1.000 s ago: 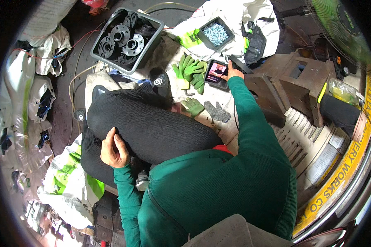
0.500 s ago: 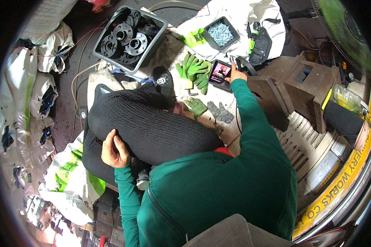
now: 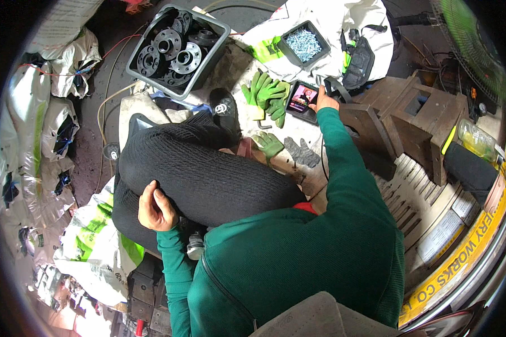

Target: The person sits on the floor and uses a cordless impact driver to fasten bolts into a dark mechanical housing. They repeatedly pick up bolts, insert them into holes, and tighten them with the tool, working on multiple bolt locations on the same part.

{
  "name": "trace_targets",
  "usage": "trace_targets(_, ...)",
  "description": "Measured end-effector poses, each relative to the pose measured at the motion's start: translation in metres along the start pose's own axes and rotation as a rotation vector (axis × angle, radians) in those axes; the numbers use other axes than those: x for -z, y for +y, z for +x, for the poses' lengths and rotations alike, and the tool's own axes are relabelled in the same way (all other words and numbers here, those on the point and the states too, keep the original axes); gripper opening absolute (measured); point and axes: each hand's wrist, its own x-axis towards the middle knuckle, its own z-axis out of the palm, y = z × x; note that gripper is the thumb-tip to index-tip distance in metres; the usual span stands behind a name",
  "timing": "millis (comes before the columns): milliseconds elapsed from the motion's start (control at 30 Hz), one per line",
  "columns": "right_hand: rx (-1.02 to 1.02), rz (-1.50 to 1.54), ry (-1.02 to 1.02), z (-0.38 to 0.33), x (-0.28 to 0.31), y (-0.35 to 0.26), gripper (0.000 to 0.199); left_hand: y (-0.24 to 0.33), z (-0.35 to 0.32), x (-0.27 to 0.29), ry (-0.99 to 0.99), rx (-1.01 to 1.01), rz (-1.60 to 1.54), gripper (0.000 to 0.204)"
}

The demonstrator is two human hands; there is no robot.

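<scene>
My right hand (image 3: 325, 102) reaches far forward, its index finger stretched out beside a phone (image 3: 302, 97) with a lit screen. The thumb is close to the phone's right edge; whether it touches the screen is too small to tell. The phone rests in a small dark tray (image 3: 306, 117). My left hand (image 3: 157, 208) lies palm up beside my black-trousered leg (image 3: 208, 174), its fingers loosely bent and apart, holding nothing. Left of the phone lie green work gloves (image 3: 263, 92) and a hex key (image 3: 264, 124). Nearer are another green glove (image 3: 269, 145) and a grey glove (image 3: 302, 152).
A grey bin (image 3: 211, 67) of black round flanged parts stands far left. A black tray (image 3: 289, 50) of screws sits on a white sack (image 3: 371, 17). At right are a brown metal fixture (image 3: 396, 104), a bottle (image 3: 472, 137) and a fan (image 3: 469, 39). Bags (image 3: 56, 129) line the left.
My right hand stays at the phone, with its index finger slightly shifted. My left hand has barely moved. The view has shifted a little.
</scene>
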Motion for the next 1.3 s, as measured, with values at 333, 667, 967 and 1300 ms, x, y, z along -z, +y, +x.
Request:
trace_targets(333,0.094,-0.013,0.111,0.002,-0.014,0.005,0.087,-0.003,-0.001,-0.001,0.013,0.009,-0.028,0.016)
trace_targets(667,0.01,-0.089,0.123,0.006,-0.028,-0.003,0.088,-0.004,0.0,0.001,0.005,-0.032,0.024,0.017)
trace_targets(967,0.047,-0.081,0.198,0.003,-0.029,-0.002,0.088,-0.001,0.001,-0.003,0.025,-0.041,-0.016,0.017)
trace_targets(1300,0.036,-0.089,0.248,0.007,-0.036,-0.004,0.083,0.004,0.004,-0.003,0.027,0.007,-0.031,0.016)
